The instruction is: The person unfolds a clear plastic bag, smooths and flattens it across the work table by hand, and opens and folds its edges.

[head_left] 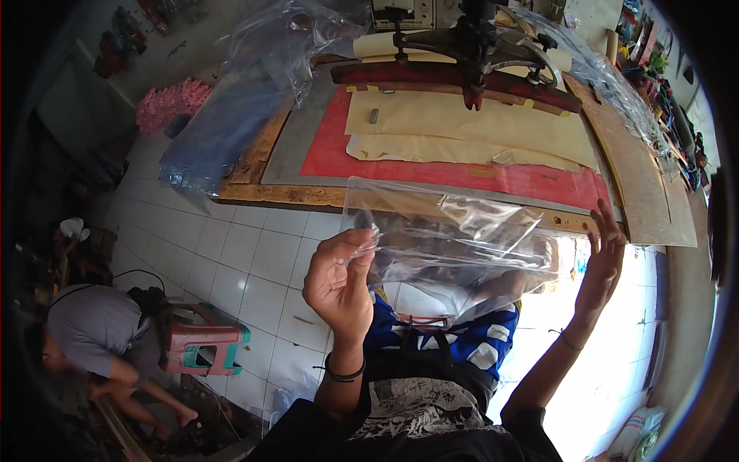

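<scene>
A clear plastic sheet (462,231) hangs in front of my body, creased and glossy. My left hand (341,281) pinches its left edge between thumb and fingers. At the sheet's right side my right hand (606,258) is raised with its fingers apart, holding nothing that I can see. Beyond the sheet stands the work table (285,196), bearing a red sheet (331,146) and tan paper (431,123). A machine's dark red bar (423,75) is above the paper.
Clear plastic (223,131) drapes over the table's left corner. Boards (647,177) lie along the right side. A red and green stool (204,343) stands on the tiled floor at left, near a bent-over person (100,331). Pink material (173,105) lies at the back left.
</scene>
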A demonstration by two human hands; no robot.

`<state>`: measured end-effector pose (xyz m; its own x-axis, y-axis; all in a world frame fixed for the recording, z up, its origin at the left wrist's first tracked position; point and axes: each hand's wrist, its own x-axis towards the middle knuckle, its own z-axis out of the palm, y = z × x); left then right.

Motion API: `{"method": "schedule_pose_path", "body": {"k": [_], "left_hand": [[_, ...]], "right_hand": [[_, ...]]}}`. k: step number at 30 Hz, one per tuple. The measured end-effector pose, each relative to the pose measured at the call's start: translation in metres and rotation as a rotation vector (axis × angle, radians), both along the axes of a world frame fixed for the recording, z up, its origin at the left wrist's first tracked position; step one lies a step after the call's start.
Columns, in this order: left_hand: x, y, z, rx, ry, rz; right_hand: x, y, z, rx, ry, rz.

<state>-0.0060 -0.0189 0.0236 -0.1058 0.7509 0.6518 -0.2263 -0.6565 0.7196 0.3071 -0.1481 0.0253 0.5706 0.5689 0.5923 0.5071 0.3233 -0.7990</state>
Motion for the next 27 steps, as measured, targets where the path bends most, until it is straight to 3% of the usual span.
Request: {"method": "schedule_pose_path", "body": {"k": [1,7,11,14,19,25,27], "left_hand": [[0.0,0.002,0.001,0.063,0.062,-0.032],[0.016,-0.006,0.026,0.366,0.423,-0.066],[0.017,-0.014,0.024,0.438,0.495,-0.053],[0.014,-0.015,0.021,0.48,0.537,-0.053],[0.016,-0.021,0.021,0.558,0.574,-0.092],[0.019,-0.029,0.021,0.533,0.551,-0.177],[0.021,-0.031,0.023,0.459,0.494,-0.195]], "right_hand": [[-0.012,0.003,0.021,0.001,-0.119,-0.103],[-0.082,0.032,0.092,-0.269,-0.384,0.293],[-0.094,0.057,0.091,-0.569,-0.425,0.441],[-0.09,0.064,0.089,-0.625,-0.426,0.559],[-0.089,0.072,0.084,-0.678,-0.497,0.515],[-0.071,0.091,0.063,-0.469,-0.455,0.601],[-0.064,0.086,0.063,-0.63,-0.357,0.657]]}}
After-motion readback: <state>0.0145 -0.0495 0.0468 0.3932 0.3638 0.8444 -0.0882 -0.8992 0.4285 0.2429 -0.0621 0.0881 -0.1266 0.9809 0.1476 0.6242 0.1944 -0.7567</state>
